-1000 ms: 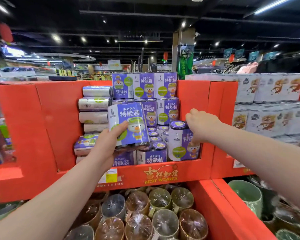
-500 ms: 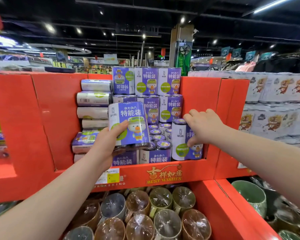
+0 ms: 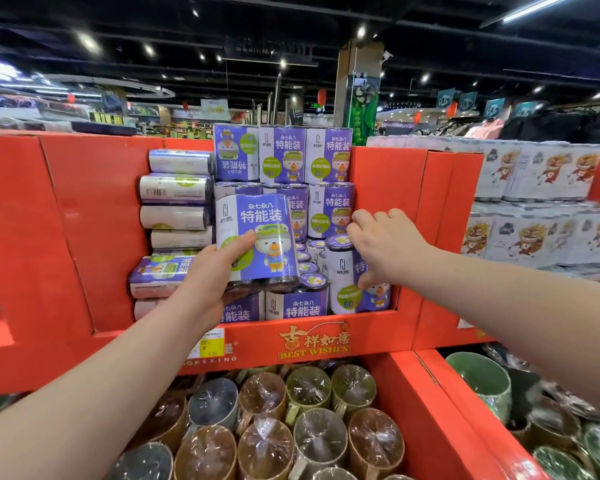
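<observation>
The purple pack [image 3: 257,233] is being held upright, long axis vertical, just in front of the stack [image 3: 284,157] in the red bin [image 3: 326,329]. The left hand [image 3: 212,277] is gripping its lower edge; the right hand [image 3: 385,244] is clasping the corner pack [image 3: 343,292] immediately rightward.

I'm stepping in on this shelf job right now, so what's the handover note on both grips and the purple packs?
The left grip holds one purple pack in front of the stack.
The right grip grips the standing pack at the right end of the red display bin.
Done: one pack is in hand, off the shelf.
Left: probably set both neatly in the front row.
</observation>
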### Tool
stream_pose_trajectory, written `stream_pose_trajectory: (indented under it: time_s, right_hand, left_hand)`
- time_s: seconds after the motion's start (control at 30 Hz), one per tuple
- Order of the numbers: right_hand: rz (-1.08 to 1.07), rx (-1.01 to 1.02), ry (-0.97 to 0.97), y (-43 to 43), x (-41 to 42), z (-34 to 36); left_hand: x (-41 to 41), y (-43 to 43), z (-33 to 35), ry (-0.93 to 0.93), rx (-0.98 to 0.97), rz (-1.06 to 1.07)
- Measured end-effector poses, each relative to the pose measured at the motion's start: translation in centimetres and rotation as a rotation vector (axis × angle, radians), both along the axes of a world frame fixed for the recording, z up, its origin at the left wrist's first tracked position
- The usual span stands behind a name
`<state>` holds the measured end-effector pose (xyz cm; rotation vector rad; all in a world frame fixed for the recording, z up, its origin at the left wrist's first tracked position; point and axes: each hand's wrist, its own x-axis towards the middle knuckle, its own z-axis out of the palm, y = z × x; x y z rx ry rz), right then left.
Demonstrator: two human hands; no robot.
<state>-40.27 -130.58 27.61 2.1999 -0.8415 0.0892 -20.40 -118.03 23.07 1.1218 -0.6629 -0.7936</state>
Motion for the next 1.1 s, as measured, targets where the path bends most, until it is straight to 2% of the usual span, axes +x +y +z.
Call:
stream_pose_trajectory:
  time_s: [0.13, 0.27, 0.33, 0.47, 0.6, 0.73, 0.9, 1.1]
  right_hand:
    - [-0.043, 0.021, 0.027, -0.3, -0.3, -0.2]
    - [0.038, 0.041, -0.077, -1.3, -0.8, -1.3]
    - [0.024, 0.063, -0.078, -1.0, -1.0, -1.9]
    - [0.059, 0.274, -0.154, -0.5, -1.4, -3.2]
    - [0.027, 0.511, -0.125, -1.9, -0.8, -1.1]
    - [-0.033, 0.579, 0.013, -3.0, 0.2, -0.4]
    - [-0.157, 0.688, 0.084, -3.2, 0.6, -4.7]
    - [-0.21, 0.82, 0.047, -3.4, 1.6, -4.3]
  left_hand:
    - [0.1, -0.9, -0.1, -0.013, 0.001, -0.007]
    - [-0.7, -2.6, 0.2, -0.04, -0.007, -0.038]
    - [-1.2, -3.4, 0.5, -0.108, -0.004, -0.031]
    - [-0.6, -3.9, -0.2, -0.322, -0.007, 0.058]
    - [0.9, -3.8, -0.7, -0.257, -0.035, 0.066]
    - [1.5, -4.5, -0.5, -0.129, -0.077, 0.04]
    - [1.7, -5.1, -1.1, -0.205, -0.07, -0.01]
    - [1.8, -5.3, -1.5, -0.245, -0.036, -0.015]
